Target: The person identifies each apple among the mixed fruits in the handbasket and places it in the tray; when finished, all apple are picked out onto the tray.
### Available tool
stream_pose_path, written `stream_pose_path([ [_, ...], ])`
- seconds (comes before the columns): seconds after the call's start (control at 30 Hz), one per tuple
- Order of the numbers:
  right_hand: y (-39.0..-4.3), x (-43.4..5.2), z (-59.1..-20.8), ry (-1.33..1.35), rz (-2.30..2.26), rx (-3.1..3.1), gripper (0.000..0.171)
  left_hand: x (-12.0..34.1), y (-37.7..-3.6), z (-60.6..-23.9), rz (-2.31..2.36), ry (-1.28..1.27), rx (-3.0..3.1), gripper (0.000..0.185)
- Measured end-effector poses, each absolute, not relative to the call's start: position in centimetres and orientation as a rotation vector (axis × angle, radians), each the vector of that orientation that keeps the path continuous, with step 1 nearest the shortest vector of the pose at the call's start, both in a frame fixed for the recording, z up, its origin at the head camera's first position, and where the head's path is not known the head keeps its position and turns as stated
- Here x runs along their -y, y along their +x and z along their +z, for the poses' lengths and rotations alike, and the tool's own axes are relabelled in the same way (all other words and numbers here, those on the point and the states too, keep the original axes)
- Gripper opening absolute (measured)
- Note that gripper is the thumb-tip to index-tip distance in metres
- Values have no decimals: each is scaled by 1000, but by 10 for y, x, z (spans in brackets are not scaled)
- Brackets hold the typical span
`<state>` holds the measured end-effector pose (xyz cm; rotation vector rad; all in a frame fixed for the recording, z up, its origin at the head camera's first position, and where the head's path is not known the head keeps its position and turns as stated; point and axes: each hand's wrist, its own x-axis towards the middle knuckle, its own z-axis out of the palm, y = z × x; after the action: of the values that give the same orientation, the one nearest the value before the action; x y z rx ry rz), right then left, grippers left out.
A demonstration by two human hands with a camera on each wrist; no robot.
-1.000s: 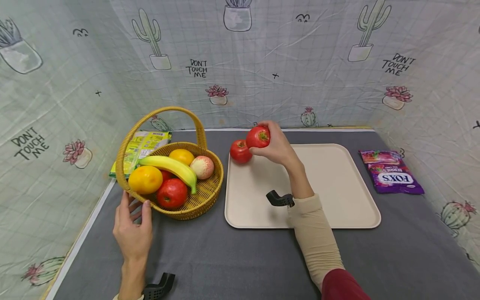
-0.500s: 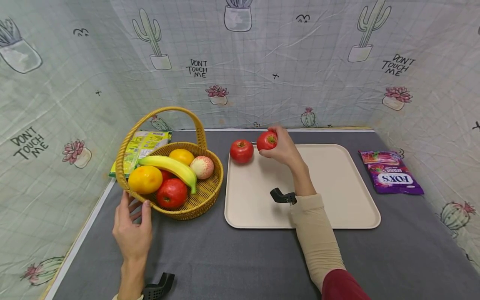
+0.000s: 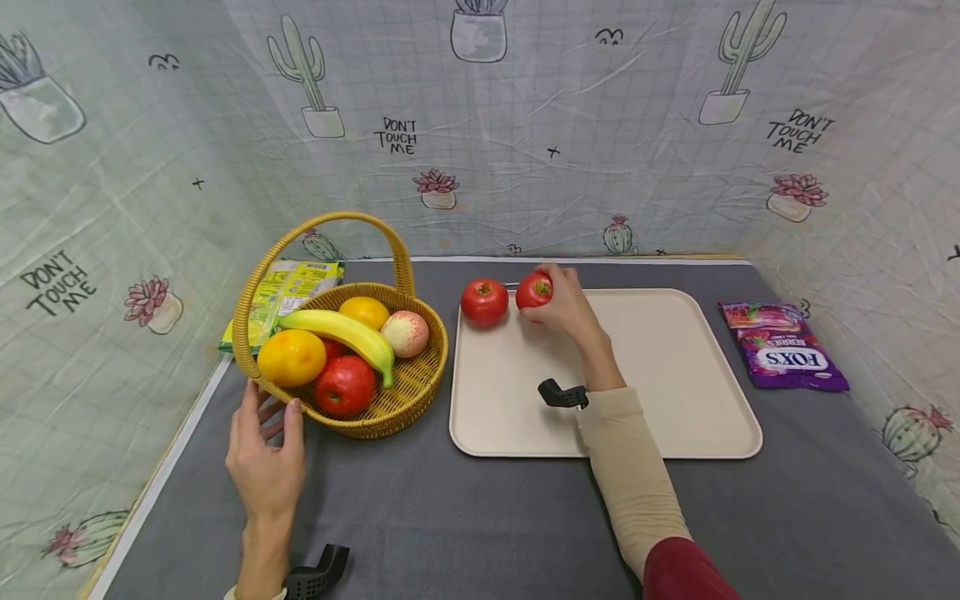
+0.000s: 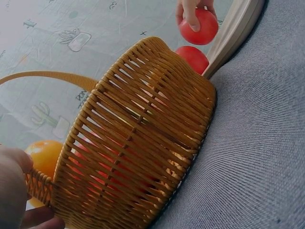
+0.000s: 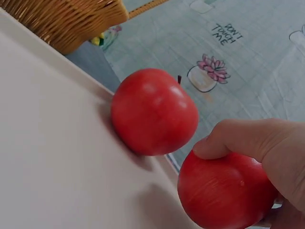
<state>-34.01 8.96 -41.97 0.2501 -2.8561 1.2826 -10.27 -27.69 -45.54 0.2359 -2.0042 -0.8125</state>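
Note:
My right hand (image 3: 564, 308) grips a red apple (image 3: 533, 290) close over the back left part of the beige tray (image 3: 630, 375). In the right wrist view, the thumb lies on top of this apple (image 5: 224, 191), and its shadow falls on the tray. A second red apple (image 3: 484, 302) sits at the tray's back left corner, just left of the held one. My left hand (image 3: 266, 467) holds the near left rim of the yellow wicker basket (image 3: 397, 417), thumb and fingers on either side. In the basket lie a banana (image 3: 345, 332), oranges (image 3: 291, 358), a peach (image 3: 406, 334) and red apples (image 3: 345, 386).
A purple Fox's candy bag (image 3: 787, 350) lies right of the tray. Behind the basket, a green and yellow packet (image 3: 288, 292) leans at the left edge. A printed cloth (image 3: 555, 200) walls in the back and sides of the grey table (image 3: 450, 525).
My right hand has carried the apple a little right and down, away from the other apple and closer to the tray. The left hand and basket stay in place.

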Motion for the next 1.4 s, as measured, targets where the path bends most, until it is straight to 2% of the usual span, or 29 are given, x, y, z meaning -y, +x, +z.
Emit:
stream_pose_path([
  [0.23, -343, -90, -427, 224, 1227, 2887, 84, 277, -101, -454, -816, 237, 2027, 64],
  [0.8, -346, -92, -438, 193, 1194, 2935, 90, 274, -103, -454, -833, 227, 1977, 62],
  [1.4, -343, -93, -428, 181, 1188, 2899, 97, 273, -103, -454, -849, 216, 1941, 64],
])
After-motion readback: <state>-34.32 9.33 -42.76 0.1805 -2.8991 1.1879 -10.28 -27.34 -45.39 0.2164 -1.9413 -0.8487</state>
